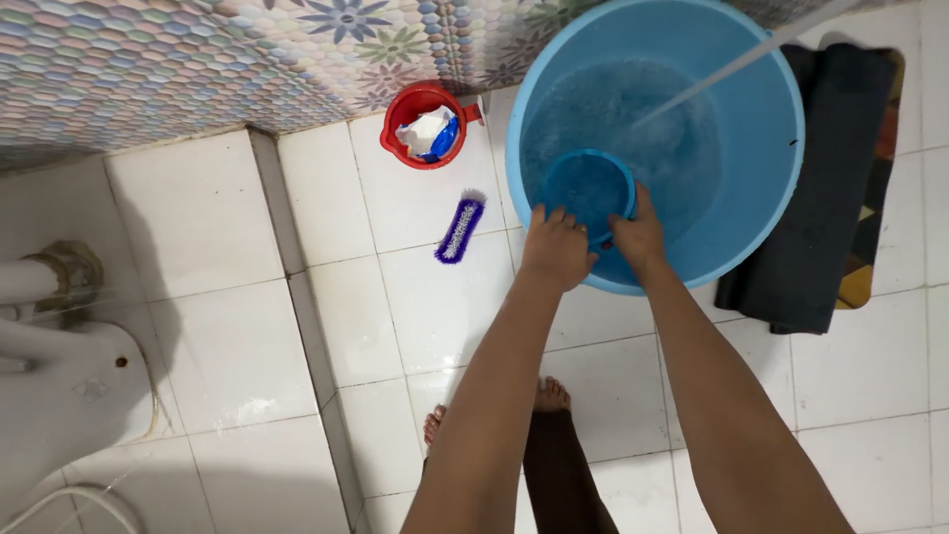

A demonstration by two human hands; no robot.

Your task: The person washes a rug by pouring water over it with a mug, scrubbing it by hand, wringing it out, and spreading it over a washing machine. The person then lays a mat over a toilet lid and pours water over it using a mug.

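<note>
Near edge: both forearms reach forward over the white tile floor (445, 326), bare feet below. Left hand (556, 247) is clenched over the near rim of the big blue bucket (771, 168). Right hand (641, 235) grips the small blue mug (588, 186) at its near side, fingers wrapped. Mug sits inside the bucket, just ahead of both hands, mouth up, dipped at the water. Right hand is the nearer one to it. Water stream (732, 64) falls in from upper right. Left of the bucket: purple scrub brush (461, 228), long axis pointing away; farther, red tub (425, 126) by the wall. Dark mat (820, 198) on the right.
</note>
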